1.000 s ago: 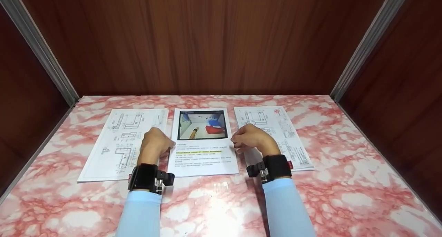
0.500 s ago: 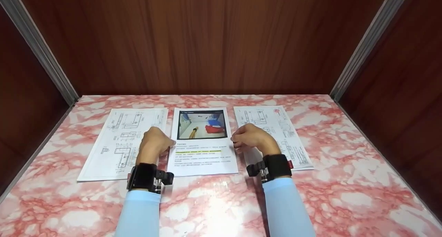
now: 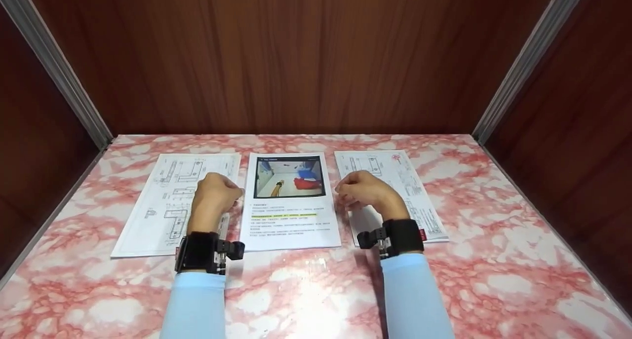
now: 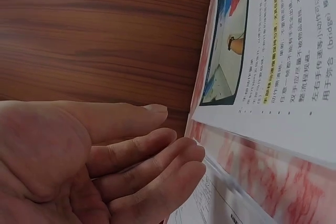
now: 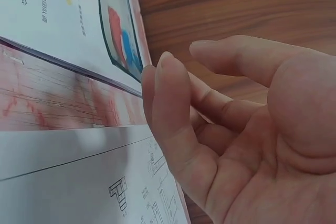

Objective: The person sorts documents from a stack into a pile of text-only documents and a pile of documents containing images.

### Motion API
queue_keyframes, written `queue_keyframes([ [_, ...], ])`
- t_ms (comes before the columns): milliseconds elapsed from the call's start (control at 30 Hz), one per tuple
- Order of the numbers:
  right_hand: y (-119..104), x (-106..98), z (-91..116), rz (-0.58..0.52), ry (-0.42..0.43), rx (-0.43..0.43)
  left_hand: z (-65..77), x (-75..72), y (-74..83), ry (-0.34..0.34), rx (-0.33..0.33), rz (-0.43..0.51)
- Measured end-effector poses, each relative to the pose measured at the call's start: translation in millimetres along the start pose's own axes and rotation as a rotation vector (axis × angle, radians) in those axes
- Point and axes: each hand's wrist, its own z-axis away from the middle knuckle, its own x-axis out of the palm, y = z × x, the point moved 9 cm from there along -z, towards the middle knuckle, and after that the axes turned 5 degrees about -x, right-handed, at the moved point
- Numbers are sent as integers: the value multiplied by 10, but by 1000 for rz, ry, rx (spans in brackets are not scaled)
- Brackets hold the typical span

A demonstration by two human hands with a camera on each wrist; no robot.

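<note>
Three stacks of printed paper lie side by side on the table. The middle stack [image 3: 291, 233] has a colour photo at its top and a yellow-highlighted line of text below. Over the right part of the left drawing stack [image 3: 140, 220], my left hand [image 3: 215, 198] hovers with loosely bent fingers; the left wrist view shows nothing between its thumb and fingers. My right hand [image 3: 370, 193] is above the inner edge of the right drawing stack [image 3: 419, 196]. In the right wrist view its thumb stands apart from the curved fingers [image 5: 173, 98], and it holds nothing.
A red-and-white marbled table [image 3: 306, 294] carries the stacks, with narrow strips of it showing between them. A brown wood-grain panel [image 3: 296, 57] rises behind, and dark side panels with metal corner strips [image 3: 533, 57] flank the table.
My hands have moved apart from the middle stack's side edges, the left one leftward and the right one slightly rightward, both a little farther from me. The stacks stay in place.
</note>
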Motion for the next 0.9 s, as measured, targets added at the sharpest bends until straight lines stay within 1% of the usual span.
queue_keyframes([
  [133,-86,70,-21,-4,-4,-30,8,-36,-14,-17,10,9],
  [167,-126,98,-24,-7,-5,-42,71,-70,13,-43,2,17],
  [200,-174,132,-27,-9,-7,-58,86,-103,2,-59,-1,27],
  [233,-227,172,-31,-17,-9,-75,96,-149,-6,-70,1,32],
  [300,-349,265,-41,-28,-15,-112,105,-278,-36,-73,15,34],
  [400,-510,459,-76,-75,-25,-144,105,-531,-164,-51,37,9],
  [467,-604,630,-117,-118,-32,-154,109,-737,-308,-26,47,-31],
  [533,-674,837,-160,-163,-43,-150,127,-936,-507,-5,36,-58],
  [600,-741,1064,-198,-198,-65,-147,147,-1120,-728,23,3,-72],
  [667,-798,1301,-223,-215,-91,-144,162,-1256,-948,48,-45,-55],
  [733,-844,1520,-240,-206,-112,-145,166,-1325,-1151,53,-108,-31],
  [800,-878,1721,-252,-203,-130,-146,164,-1343,-1310,47,-155,-25],
  [900,-934,1928,-265,-114,-124,-174,137,-1319,-1461,22,-187,-35],
])
